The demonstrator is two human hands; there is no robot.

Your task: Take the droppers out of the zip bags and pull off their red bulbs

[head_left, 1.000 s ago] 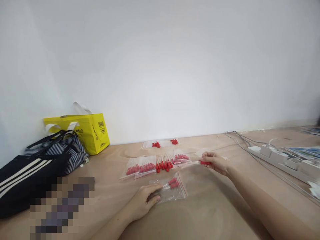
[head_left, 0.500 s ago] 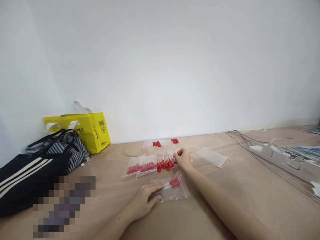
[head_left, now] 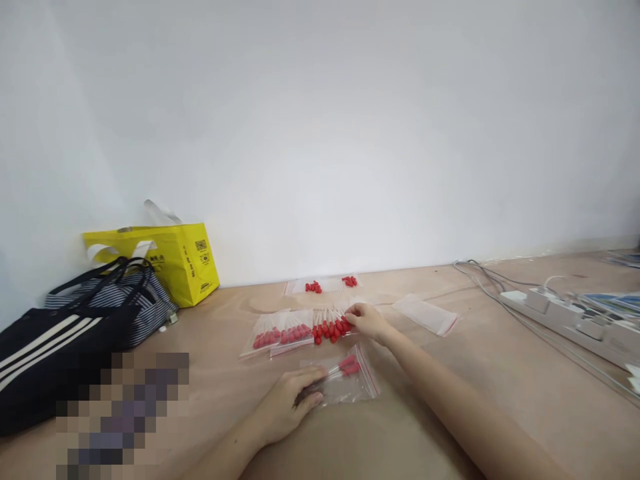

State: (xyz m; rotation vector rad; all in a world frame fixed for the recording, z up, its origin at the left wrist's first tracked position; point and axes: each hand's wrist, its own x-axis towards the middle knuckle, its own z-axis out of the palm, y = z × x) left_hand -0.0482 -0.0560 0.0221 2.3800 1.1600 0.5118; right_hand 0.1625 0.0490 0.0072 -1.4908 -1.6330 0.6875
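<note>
Clear plastic zip bag with red-tipped white sticks inside lies flat on the light-brown wooden table, at the left hand; left thumb and fingers sit on its left end, slightly apart; right hand is beyond the bag, fingertips curled at the right edge of the loose pile of red-tipped white sticks; can't tell if it pinches one; two filled clear bags lie just left of the pile.
</note>
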